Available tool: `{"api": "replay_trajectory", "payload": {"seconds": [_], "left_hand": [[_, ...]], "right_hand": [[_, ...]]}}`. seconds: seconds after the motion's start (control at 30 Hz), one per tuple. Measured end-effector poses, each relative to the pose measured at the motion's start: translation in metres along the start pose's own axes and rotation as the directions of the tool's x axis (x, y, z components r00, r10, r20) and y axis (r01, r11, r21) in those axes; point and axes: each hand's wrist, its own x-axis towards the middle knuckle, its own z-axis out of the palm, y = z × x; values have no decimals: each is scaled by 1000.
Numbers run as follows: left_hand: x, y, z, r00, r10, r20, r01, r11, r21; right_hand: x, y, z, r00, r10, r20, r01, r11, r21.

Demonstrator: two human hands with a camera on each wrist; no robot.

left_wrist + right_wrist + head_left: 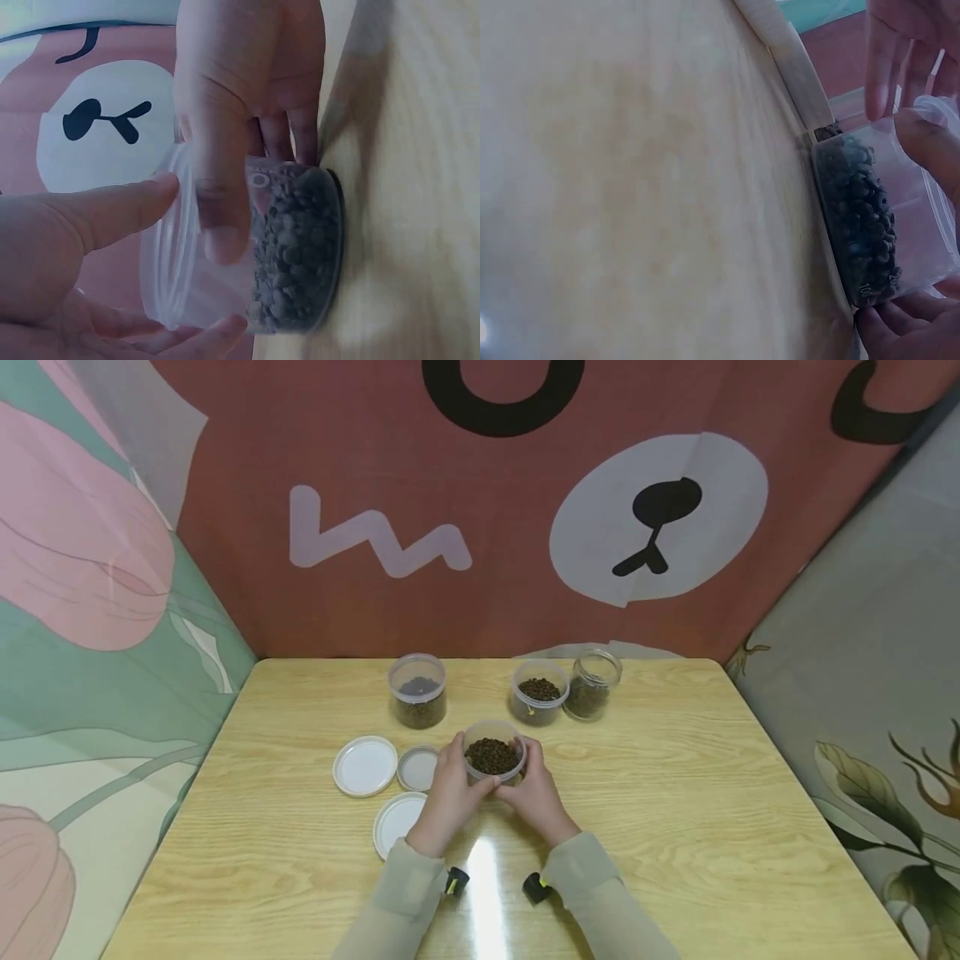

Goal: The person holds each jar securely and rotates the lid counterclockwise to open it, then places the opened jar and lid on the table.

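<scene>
A lidless clear plastic jar (492, 753), partly filled with small dark brown pellets, stands at the middle of the wooden table (675, 827). My left hand (452, 781) grips its left side and my right hand (535, 785) grips its right side, fingers curled round the wall. In the left wrist view the jar (296, 247) rests on the table, with the left thumb (105, 210) at its rim and the right hand (240, 112) wrapped over it. The right wrist view shows the jar (870, 217) with right fingers (907, 326) below it.
Three loose lids lie left of the hands: a large white one (365, 766), a small greyish one (417, 768) and a white one (396, 822). Three more open jars of pellets (417, 692) (538, 693) (592, 685) stand at the back. Patterned cloth walls enclose the table.
</scene>
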Motion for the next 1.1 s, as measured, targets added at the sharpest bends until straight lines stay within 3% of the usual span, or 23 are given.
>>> {"api": "replay_trajectory", "payload": {"seconds": [0.37, 0.67, 1.1], "left_hand": [[28, 9, -9, 995, -101, 4, 101, 995, 4], [51, 11, -13, 991, -137, 7, 137, 991, 1], [71, 2, -4, 985, -149, -91, 134, 978, -160]], "right_hand": [[28, -2, 13, 1000, 19, -8, -19, 1000, -16], [44, -6, 22, 997, 54, -60, -56, 998, -41], [71, -9, 29, 991, 62, -114, -74, 992, -104]]}}
